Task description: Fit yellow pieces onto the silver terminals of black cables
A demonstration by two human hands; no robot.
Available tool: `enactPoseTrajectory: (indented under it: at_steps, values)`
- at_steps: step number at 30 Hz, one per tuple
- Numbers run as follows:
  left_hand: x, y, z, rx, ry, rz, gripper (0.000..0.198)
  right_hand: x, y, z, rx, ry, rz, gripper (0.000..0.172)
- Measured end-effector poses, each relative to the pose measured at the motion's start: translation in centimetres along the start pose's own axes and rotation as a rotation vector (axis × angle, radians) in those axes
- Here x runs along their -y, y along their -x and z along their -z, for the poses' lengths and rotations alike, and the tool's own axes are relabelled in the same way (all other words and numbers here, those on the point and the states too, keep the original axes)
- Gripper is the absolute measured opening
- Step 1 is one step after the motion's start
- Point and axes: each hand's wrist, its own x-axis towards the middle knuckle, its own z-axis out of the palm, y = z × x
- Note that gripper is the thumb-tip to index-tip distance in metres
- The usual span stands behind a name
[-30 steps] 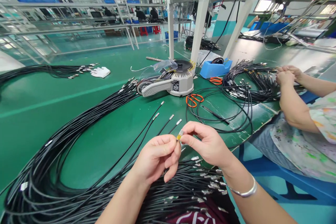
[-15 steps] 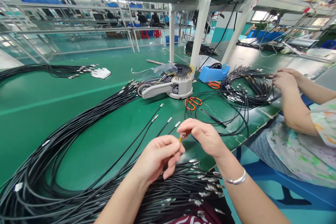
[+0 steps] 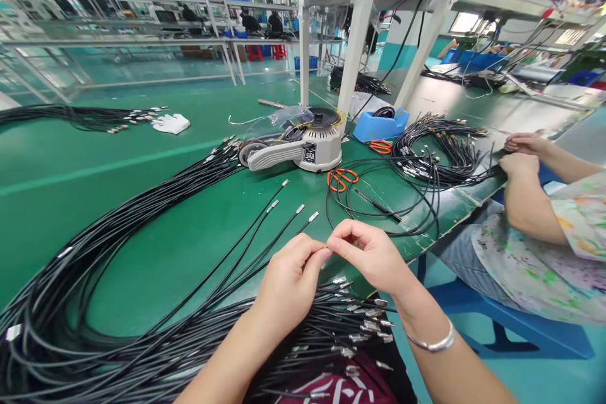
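Observation:
My left hand (image 3: 296, 274) is closed in a pinch, thumb against forefinger, on a small cable connector that the fingers now cover. The fingertips of my right hand (image 3: 372, 255), also pinched, meet it at the same spot. Below my hands lies a thick bundle of black cables (image 3: 199, 334), its metal connectors (image 3: 369, 325) pointing right over my lap. Beyond my left hand, a few separate cables end in silvery connectors (image 3: 300, 209) on the green table (image 3: 156, 252).
Behind stand a grey tape dispenser (image 3: 310, 148) and a blue tape holder (image 3: 381, 125). Orange-handled scissors (image 3: 341, 180) and a black pen (image 3: 377, 205) lie nearer. A white glove (image 3: 171, 124) is at left. A co-worker's hands (image 3: 521, 154) are by a coiled cable bundle (image 3: 426, 158) at right.
My left hand has turned knuckles-up and its lower fingers have curled in. The connector with its yellow part, visible before, is now covered by my fingertips. The view has shifted slightly.

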Motion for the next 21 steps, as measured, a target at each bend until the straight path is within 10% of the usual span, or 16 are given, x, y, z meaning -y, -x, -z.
enactPoseTrajectory:
  at_steps: [8, 15, 21]
  values:
    - [-0.8, -0.6, 0.5, 0.233, -0.005, 0.028, 0.032, -1.6, 1.6, 1.1, 0.042, 0.058, -0.033, 0.014]
    - [-1.3, -1.8, 5.9, -0.05, -0.022, 0.379, 0.038, -3.6, 0.7, 1.2, -0.005, -0.127, -0.209, 0.026]
    - [-0.3, -2.7, 5.8, 0.072, -0.317, 0.309, 0.033, -3.9, 1.4, 1.5, -0.02, -0.165, -0.222, 0.029]
